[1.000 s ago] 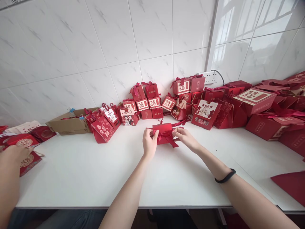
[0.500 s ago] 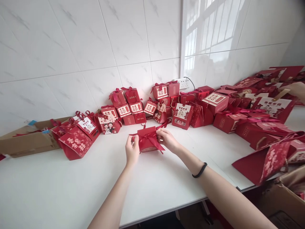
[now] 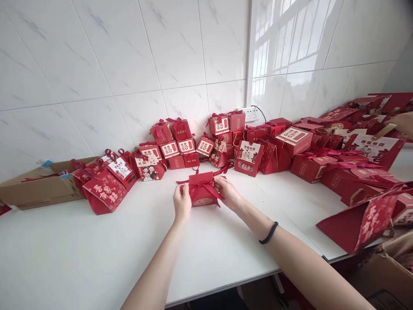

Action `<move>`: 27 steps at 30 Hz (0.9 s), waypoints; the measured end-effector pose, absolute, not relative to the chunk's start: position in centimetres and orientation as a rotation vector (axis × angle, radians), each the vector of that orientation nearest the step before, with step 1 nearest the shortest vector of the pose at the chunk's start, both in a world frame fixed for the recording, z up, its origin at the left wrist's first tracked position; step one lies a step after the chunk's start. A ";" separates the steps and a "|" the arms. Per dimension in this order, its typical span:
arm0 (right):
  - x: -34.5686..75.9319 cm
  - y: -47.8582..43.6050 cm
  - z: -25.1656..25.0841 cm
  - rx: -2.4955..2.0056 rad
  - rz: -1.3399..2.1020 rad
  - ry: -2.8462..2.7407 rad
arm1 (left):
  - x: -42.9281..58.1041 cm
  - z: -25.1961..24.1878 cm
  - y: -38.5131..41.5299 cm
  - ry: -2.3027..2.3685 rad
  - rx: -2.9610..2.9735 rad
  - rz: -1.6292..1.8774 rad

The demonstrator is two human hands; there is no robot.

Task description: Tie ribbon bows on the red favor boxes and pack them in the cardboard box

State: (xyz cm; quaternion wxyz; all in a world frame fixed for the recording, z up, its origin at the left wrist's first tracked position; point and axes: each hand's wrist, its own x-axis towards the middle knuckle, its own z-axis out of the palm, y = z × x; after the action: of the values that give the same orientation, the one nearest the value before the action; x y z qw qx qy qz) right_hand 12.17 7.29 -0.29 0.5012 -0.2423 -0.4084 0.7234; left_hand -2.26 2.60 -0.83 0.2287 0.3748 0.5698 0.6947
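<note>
A small red gift box [image 3: 204, 201] with a gold round print stands upright on the white table in front of me. A dark red ribbon [image 3: 204, 185] is tied in a bow across its front, below the raised top flap. Round the box's left side my left hand [image 3: 182, 201] is closed, the ribbon's end poking out above the thumb. My right hand [image 3: 227, 193] grips the right side, its fingertips at the ribbon there. Both hands partly hide the sides of the box.
Stacked red boxes [image 3: 177, 148] line the wall, and more gift boxes [image 3: 345, 172] crowd the right. A cardboard box [image 3: 45, 189] with clips lies left. Another person's hand [image 3: 405, 125] is at far right. A power strip [image 3: 250, 114] sits by the wall.
The gift box has tilted up, showing more of its front and gold print. Both hands have shifted slightly with it. The view has moved a little.
</note>
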 end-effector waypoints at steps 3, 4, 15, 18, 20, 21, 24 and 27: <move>11.9 7.4 -0.7 -0.589 1.741 -0.967 | -2.3 -1.2 2.9 1.515 0.989 1.921; 11.8 7.4 -0.7 -0.589 1.733 -0.963 | -2.2 -1.2 3.0 1.499 0.977 1.922; 13.0 6.8 0.8 -0.666 1.589 -1.225 | -2.8 -0.2 2.2 1.381 1.019 1.840; 13.5 6.8 0.9 -0.739 1.463 -1.370 | -3.0 -0.3 2.3 1.329 1.006 1.765; 13.5 6.9 0.5 -0.809 1.217 -1.567 | -3.0 -0.4 2.4 1.294 0.984 1.687; 13.4 6.9 0.2 -0.832 1.073 -1.682 | -2.9 -0.4 2.3 1.276 0.976 1.640; 13.2 6.7 -0.4 -0.894 0.776 -1.910 | -2.6 -0.3 2.0 1.208 0.984 1.510; 13.0 6.0 -0.5 -1.057 0.661 -1.913 | -2.2 -0.1 1.6 1.150 1.013 1.415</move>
State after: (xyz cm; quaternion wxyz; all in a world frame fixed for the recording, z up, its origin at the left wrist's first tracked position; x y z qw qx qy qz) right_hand 13.02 5.95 -0.54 0.4160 -0.4210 -0.7618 0.2633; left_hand -2.21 1.64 -0.11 0.5037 0.4194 0.4761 0.5862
